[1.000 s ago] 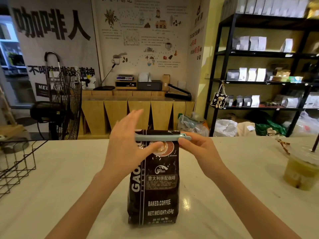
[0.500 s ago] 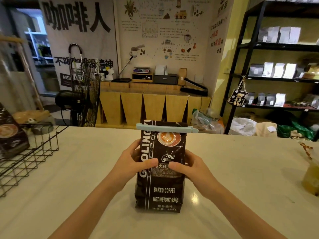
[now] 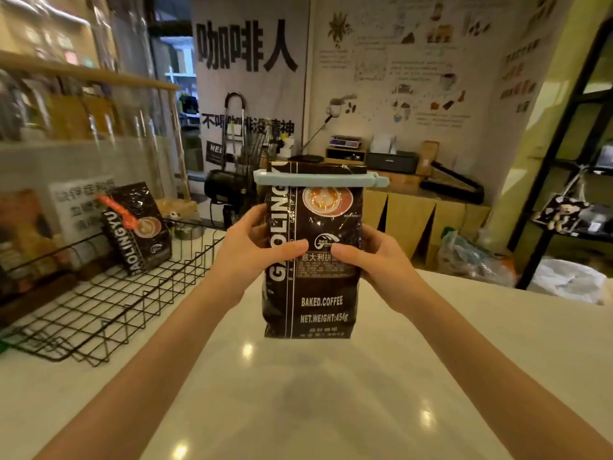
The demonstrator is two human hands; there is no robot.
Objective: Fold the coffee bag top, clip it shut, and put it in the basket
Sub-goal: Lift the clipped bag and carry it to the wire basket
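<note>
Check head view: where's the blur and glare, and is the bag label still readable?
Head view: held coffee bag is sharp, its print readable; the left side is motion-smeared, including the wire basket and the second bag; ceiling-light glare spots dot the glossy counter; the wide lens bends the shelving.

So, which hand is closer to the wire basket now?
Left. The left hand grips the coffee bag on the side facing the wire basket; the right hand grips the bag's far side, with the bag between it and the basket.
</note>
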